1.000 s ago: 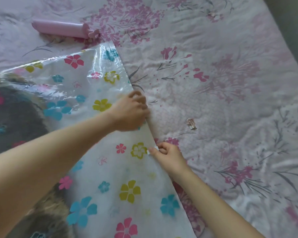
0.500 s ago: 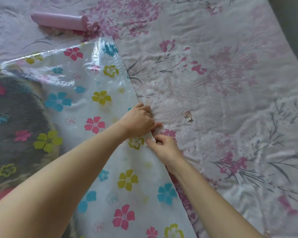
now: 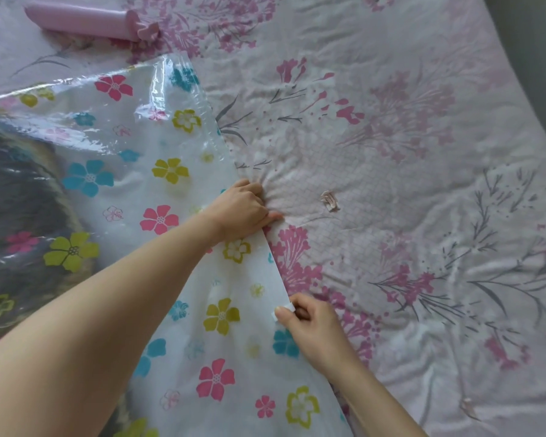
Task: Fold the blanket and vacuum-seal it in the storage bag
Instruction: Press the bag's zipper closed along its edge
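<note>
Bed: flowery pink bedspread [image 3: 391,216] lies under everything.
Storage bag: see-through flowered storage bag [image 3: 183,279] lies flat; its open edge runs between both hands.
Blanket: dark blanket [image 3: 16,216] sits inside, far left of both grips.
Left hand: left hand [image 3: 241,212] pins the edge down with curled fingers, likely to stop it sliding.
Right hand: right hand [image 3: 312,329] pinches a small white slider clip [image 3: 283,310] on the edge, likely to zip it.
Pump: pink hand pump [image 3: 89,18] waits far above the hands.

hands [image 3: 243,212] 2 — storage bag [image 3: 183,171] 1 — blanket [image 3: 16,197] 1 — pink pump [image 3: 85,18] 1 — clip [image 3: 330,200] 1
</note>
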The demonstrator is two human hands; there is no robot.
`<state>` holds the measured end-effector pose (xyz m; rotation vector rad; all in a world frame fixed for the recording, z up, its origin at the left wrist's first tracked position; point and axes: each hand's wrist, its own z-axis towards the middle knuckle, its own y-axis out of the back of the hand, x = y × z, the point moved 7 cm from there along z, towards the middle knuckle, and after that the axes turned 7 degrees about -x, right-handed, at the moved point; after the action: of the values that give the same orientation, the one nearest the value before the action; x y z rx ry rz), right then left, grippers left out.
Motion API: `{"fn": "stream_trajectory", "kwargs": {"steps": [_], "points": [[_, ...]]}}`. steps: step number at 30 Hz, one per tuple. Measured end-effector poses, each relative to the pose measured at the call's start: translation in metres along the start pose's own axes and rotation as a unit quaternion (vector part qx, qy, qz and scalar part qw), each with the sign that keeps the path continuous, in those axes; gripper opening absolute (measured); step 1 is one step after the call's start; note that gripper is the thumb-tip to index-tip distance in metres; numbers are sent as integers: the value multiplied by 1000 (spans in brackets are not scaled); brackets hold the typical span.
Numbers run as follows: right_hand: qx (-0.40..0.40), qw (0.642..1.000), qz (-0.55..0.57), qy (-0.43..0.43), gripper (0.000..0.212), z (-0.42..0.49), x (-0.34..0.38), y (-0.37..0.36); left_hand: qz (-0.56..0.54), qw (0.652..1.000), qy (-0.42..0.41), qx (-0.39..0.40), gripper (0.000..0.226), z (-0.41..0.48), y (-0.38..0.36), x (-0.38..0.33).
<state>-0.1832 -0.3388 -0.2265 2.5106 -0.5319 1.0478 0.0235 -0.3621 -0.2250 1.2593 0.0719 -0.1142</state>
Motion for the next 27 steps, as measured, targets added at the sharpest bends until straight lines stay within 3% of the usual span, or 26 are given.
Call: {"fn": "stream_trajectory", "kwargs": {"steps": [6, 9, 13, 17, 27], "points": [[1, 1000, -16, 4, 25, -23, -34, 11, 7, 999, 8, 38, 62, -1, -4, -2], [4, 999, -41, -10, 22, -19, -39, 15, 57, 998, 22, 21, 56, 4, 12, -6], [34, 998, 7, -58, 16, -15, -44, 16, 62, 995, -71, 25, 30, -5, 29, -79], [32, 999, 3, -41, 22, -19, -33, 19, -5, 993, -93, 72, 40, -23, 18, -153], [-5, 999, -48, -11, 34, -24, -32, 21, 8, 995, -8, 97, 51, -23, 10, -157]]}}
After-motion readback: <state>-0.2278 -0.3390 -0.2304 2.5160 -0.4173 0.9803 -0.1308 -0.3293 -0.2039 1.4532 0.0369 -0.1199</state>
